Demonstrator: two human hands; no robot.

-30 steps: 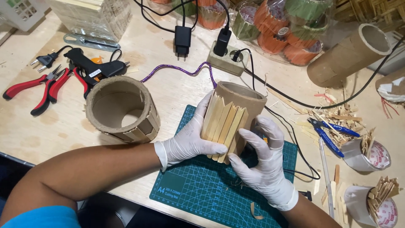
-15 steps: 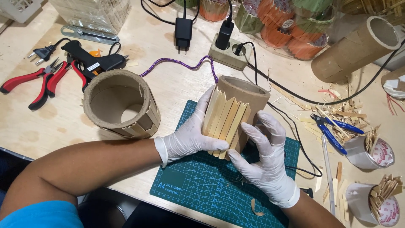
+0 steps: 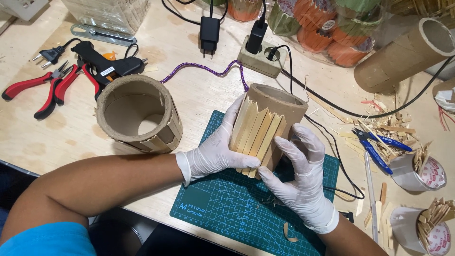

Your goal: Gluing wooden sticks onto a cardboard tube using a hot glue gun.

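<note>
Gloved left hand (image 3: 214,152) and right hand (image 3: 302,180) cupped inward, fingers spread.

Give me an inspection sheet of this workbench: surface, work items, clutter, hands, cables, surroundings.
Surface: pale wooden table with a green cutting mat at the near edge.
Work items: cardboard tube partly clad in wooden sticks, tilted over the mat; second stick-clad tube to its left.
Clutter: red-handled pliers, black glue gun, blue cutters, stick offcuts, two cups of sticks.
Hands: left hand and right hand, both gloved, grip the tube from either side.
Cables: purple cord and black leads run to a power strip.
Surroundings: long cardboard tube and orange craft pieces at the back.
</note>
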